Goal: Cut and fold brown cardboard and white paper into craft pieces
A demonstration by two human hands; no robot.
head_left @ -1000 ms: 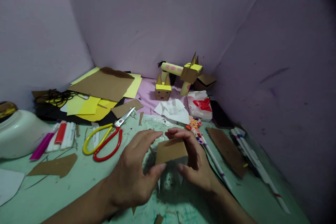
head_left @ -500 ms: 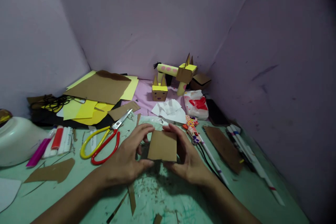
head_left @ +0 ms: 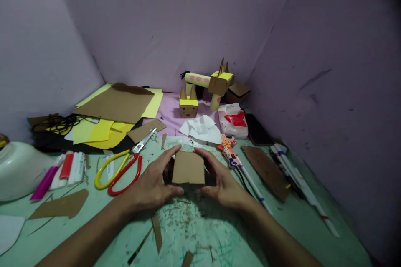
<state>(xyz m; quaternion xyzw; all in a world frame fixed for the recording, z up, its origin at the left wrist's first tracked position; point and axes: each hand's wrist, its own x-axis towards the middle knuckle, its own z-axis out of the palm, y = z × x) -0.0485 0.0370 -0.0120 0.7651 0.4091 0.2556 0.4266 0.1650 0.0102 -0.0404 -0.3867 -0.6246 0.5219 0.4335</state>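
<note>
A small cardboard box (head_left: 188, 168) is between my two hands above the green tabletop, its plain brown top facing me. My left hand (head_left: 158, 179) grips its left side, thumb at the near edge and fingers curled round the far corner. On the opposite side, my right hand (head_left: 221, 179) holds it in the same way. The box's underside is hidden. To the left of my left hand lie scissors (head_left: 125, 164) with one yellow and one red handle. Beyond the box rests a crumpled white paper (head_left: 200, 129).
A cardboard animal head (head_left: 188, 108) and a spotted animal figure (head_left: 200, 80) stand at the back. Cardboard and yellow sheets (head_left: 115, 100) are piled back left. Markers (head_left: 67, 169) lie left. A glue gun (head_left: 228, 150), a tissue pack (head_left: 233, 121) and pens (head_left: 300, 183) are on the right.
Both hands and the cardboard box have shifted slightly left in view. The box's top now looks tilted a little differently. The grip stays on both sides.
</note>
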